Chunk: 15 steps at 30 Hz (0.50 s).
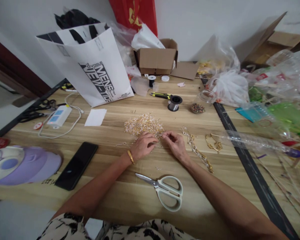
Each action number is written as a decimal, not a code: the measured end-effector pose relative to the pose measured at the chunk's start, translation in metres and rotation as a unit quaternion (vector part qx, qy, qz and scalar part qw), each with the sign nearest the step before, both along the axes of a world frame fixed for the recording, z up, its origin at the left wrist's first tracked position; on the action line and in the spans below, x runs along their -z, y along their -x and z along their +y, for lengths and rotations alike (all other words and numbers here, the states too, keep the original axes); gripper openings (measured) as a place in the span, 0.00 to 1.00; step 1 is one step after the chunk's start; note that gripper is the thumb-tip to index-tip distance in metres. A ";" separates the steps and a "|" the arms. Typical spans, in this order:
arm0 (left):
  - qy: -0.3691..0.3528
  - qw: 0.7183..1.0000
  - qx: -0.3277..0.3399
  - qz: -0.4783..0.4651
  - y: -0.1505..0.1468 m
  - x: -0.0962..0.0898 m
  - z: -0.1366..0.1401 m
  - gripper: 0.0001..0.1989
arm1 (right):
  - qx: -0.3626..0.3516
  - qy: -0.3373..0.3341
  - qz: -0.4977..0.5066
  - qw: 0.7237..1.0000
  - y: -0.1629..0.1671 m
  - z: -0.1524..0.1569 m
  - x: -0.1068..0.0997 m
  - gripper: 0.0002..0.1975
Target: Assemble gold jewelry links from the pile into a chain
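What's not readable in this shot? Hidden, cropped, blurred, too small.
All in the head view:
- Left hand: its curled fingers hide whatever they may hold.
- Right hand: anything pinched there is too small to identify.
- Gold-and-silver heap of tiny pieces: single pieces too small to count.
- White printed paper bag: front wall hides its lower contents.
- Red bag with gold print: upper edge crops it.

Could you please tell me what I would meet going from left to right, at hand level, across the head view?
Purple object, phone, left hand, right hand, silver-and-gold strand, gold chain, clear plastic.
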<state>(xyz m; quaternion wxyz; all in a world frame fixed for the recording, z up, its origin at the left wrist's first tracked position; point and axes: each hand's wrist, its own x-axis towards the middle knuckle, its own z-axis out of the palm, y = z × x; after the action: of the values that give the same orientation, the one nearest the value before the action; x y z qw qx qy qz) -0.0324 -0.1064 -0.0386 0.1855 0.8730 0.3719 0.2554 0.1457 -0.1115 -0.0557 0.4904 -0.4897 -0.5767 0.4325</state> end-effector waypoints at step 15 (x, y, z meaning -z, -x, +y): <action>-0.139 0.972 0.103 0.156 -0.002 -0.005 -0.010 0.11 | 0.000 0.011 0.017 1.000 -0.001 0.003 0.000 0.12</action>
<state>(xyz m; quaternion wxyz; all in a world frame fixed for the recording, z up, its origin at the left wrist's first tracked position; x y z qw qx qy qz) -0.0303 -0.1167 -0.0339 0.0268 0.9528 0.2654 0.1449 0.1468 -0.1088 -0.0562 0.4950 -0.4876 -0.5636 0.4469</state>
